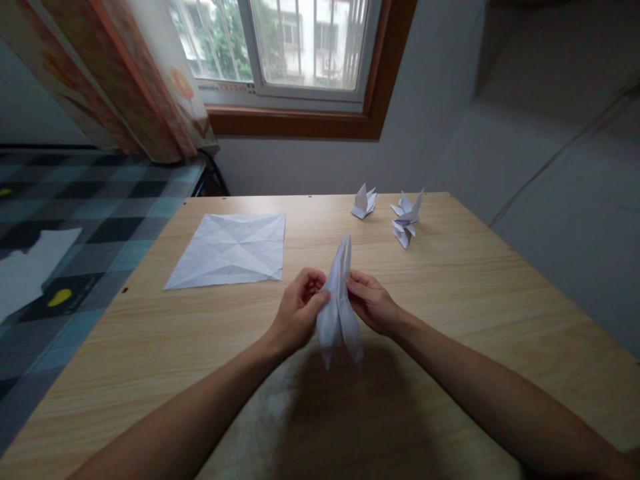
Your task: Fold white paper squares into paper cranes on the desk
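A narrow folded white paper piece (340, 307) is held upright above the wooden table (450, 300), its pointed tips aimed away from me and two flaps hanging down. My left hand (297, 313) pinches its left side with thumb and fingers closed. On the other side, my right hand (370, 303) grips the paper with curled fingers. Both forearms reach in from the bottom edge.
A creased square sheet of white paper (230, 250) lies flat at the left of the table. Two finished white paper figures (363, 202) (407, 217) stand near the far edge. A checked bedspread (75, 220) lies to the left, a window (280, 47) and curtain (125, 80) behind.
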`<state>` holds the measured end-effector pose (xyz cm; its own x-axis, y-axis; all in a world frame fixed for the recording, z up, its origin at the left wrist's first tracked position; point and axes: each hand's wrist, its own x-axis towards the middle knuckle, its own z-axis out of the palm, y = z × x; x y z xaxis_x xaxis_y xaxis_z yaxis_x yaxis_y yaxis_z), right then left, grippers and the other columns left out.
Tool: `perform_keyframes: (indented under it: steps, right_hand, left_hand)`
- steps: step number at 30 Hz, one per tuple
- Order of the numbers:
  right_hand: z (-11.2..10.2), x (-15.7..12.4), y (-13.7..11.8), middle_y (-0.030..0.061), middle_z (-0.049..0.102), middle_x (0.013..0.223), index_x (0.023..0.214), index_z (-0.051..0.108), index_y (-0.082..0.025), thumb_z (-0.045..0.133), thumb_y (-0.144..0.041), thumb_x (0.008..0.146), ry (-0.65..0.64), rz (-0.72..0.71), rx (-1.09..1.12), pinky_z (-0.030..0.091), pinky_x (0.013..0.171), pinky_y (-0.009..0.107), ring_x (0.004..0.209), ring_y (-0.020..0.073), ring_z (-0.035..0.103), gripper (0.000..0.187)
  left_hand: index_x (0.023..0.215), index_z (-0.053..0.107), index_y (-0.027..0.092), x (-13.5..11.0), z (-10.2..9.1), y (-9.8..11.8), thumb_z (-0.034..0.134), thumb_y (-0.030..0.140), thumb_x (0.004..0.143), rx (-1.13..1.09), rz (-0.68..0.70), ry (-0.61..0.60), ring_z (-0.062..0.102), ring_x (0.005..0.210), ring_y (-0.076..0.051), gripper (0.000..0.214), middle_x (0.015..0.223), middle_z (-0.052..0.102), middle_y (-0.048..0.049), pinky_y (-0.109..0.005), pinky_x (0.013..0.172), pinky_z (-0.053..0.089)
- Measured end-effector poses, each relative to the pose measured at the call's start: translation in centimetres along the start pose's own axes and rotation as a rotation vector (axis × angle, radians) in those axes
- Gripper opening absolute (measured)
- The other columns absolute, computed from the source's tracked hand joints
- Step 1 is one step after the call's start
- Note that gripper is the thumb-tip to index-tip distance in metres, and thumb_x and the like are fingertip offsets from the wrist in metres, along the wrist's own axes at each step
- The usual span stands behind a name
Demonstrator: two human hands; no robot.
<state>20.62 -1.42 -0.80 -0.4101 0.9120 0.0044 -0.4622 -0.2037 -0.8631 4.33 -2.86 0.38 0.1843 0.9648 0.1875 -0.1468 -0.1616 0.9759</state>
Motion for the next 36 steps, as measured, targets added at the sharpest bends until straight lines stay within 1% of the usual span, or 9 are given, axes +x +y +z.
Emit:
perform_keyframes:
  steps: [8,13,16,21,23,26,29,33,36]
  right_hand:
    - [0.1,0.1,-0.4,0.0029,0.073,0.086,0.089,0.069,-0.021,0.08,-0.043,0.073,-0.014,0.028,0.08,0.053,0.09,0.037,0.09,0.0212,0.068,0.03]
    - [0.2,0.0,-0.4,0.0014,0.071,0.079,0.084,0.069,-0.021,0.081,-0.046,0.074,-0.011,0.026,0.063,0.053,0.083,0.032,0.08,0.0181,0.066,0.03]
    - [0.1,-0.1,0.2,-0.0003,0.068,0.075,0.083,0.07,-0.02,0.082,-0.049,0.073,0.026,-0.015,-0.02,0.051,0.075,0.028,0.071,0.0142,0.062,0.033]
    - [-0.1,0.0,1.0,-0.0026,0.061,0.07,0.078,0.067,-0.02,0.081,-0.049,0.073,0.166,-0.152,-0.166,0.045,0.062,0.025,0.063,0.0117,0.053,0.033]
    - [-0.1,0.0,1.1,-0.0035,0.058,0.068,0.074,0.064,-0.02,0.082,-0.045,0.073,0.186,-0.188,-0.19,0.043,0.06,0.024,0.062,0.011,0.051,0.031]
    - [0.0,-0.2,1.1,-0.0023,0.061,0.071,0.076,0.064,-0.019,0.082,-0.043,0.071,0.182,-0.192,-0.196,0.044,0.062,0.025,0.065,0.0122,0.052,0.03]
    - [0.1,-0.3,1.0,-0.0009,0.063,0.075,0.08,0.065,-0.019,0.082,-0.042,0.072,0.169,-0.169,-0.179,0.046,0.065,0.027,0.068,0.0133,0.054,0.029]
    - [0.0,-0.3,0.9,-0.0023,0.06,0.073,0.076,0.061,-0.021,0.082,-0.042,0.072,0.182,-0.17,-0.192,0.046,0.064,0.027,0.064,0.0127,0.052,0.029]
    - [-0.2,-0.3,0.8,0.0025,0.064,0.095,0.08,0.066,-0.022,0.078,-0.047,0.076,0.186,-0.251,-0.285,0.049,0.075,0.029,0.081,0.016,0.057,0.028]
  left_hand:
    - [0.123,0.041,0.028,-0.1,0.3,-0.1,0.064,0.034,0.086,-0.139,-0.099,0.02,0.047,0.046,-0.009,0.045,0.07,0.061,0.0075,-0.019,0.047,0.034]
    - [0.094,0.063,0.019,-0.1,0.0,-0.1,0.06,0.033,0.088,0.13,0.008,0.012,0.046,0.057,-0.011,0.015,0.067,0.053,0.0033,-0.022,0.054,0.036]
    - [0.087,0.067,0.017,0.1,-0.3,0.1,0.061,0.038,0.088,0.246,0.101,-0.005,0.055,0.078,-0.017,0.021,0.087,0.06,-0.004,-0.027,0.068,0.044]
    - [0.087,0.068,0.017,0.4,-0.7,-0.4,0.049,0.061,0.092,0.118,0.157,-0.055,0.057,0.092,-0.022,0.049,0.095,0.06,-0.0078,-0.033,0.08,0.047]
    - [0.083,0.066,0.017,0.4,-0.6,-0.6,0.064,0.061,0.083,0.071,0.122,-0.047,0.056,0.086,-0.02,0.044,0.092,0.059,-0.0057,-0.031,0.076,0.046]
    - [0.08,0.061,0.017,0.3,-0.3,-0.4,0.082,0.043,0.07,0.011,0.021,-0.02,0.054,0.074,-0.014,0.034,0.085,0.059,-0.0006,-0.026,0.068,0.044]
    - [0.078,0.06,0.017,0.3,0.0,0.0,0.081,0.034,0.069,-0.028,-0.051,0.011,0.052,0.069,-0.011,0.029,0.077,0.058,0.0021,-0.024,0.066,0.043]
    - [0.075,0.057,0.017,0.5,0.0,0.0,0.082,0.034,0.066,-0.096,-0.149,0.051,0.052,0.061,-0.011,0.031,0.068,0.06,0.0037,-0.023,0.059,0.043]
    - [0.08,0.062,0.017,0.6,0.0,-0.1,0.082,0.039,0.066,-0.112,-0.176,0.085,0.056,0.061,-0.013,0.033,0.07,0.064,0.0021,-0.024,0.058,0.044]
